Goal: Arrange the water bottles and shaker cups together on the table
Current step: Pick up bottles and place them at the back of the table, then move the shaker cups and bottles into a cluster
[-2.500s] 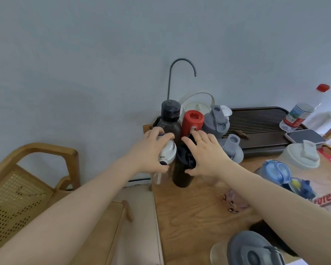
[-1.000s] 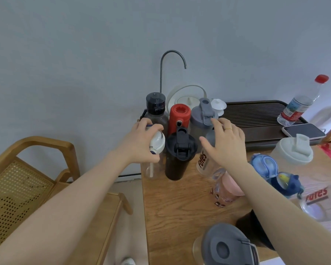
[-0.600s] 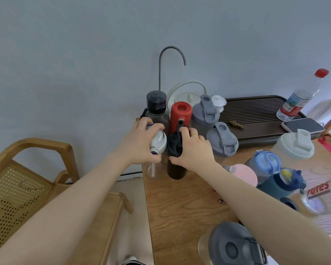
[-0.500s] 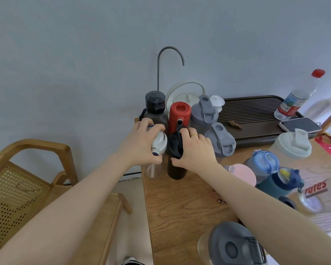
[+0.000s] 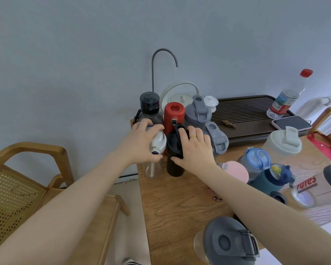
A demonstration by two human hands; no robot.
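Observation:
At the wooden table's (image 5: 172, 203) far left corner stands a tight cluster: a dark-capped clear bottle (image 5: 149, 108), a red bottle (image 5: 174, 113) and two grey-lidded shakers (image 5: 197, 112) (image 5: 217, 137). My left hand (image 5: 141, 142) grips the white lid of a clear bottle (image 5: 153, 169) at the cluster's front left. My right hand (image 5: 194, 150) grips the top of a black shaker (image 5: 173, 165) right beside it. Behind my right forearm stand a pink-lidded cup (image 5: 235, 170), a blue-lidded bottle (image 5: 256, 159), a teal bottle (image 5: 269, 178) and a white-lidded shaker (image 5: 283, 142).
A grey-lidded shaker (image 5: 229, 241) stands at the near edge. A dark slatted tea tray (image 5: 245, 111) holds a red-capped plastic bottle (image 5: 289, 96) and a phone (image 5: 290, 123). A gooseneck tap (image 5: 161, 62) and white kettle (image 5: 180, 94) back the cluster. A wooden chair (image 5: 27, 178) stands left.
My right hand left the grey-lidded shaker and came back onto the black shaker's top. My left hand stayed on the clear bottle's white lid. The camera view shifted slightly.

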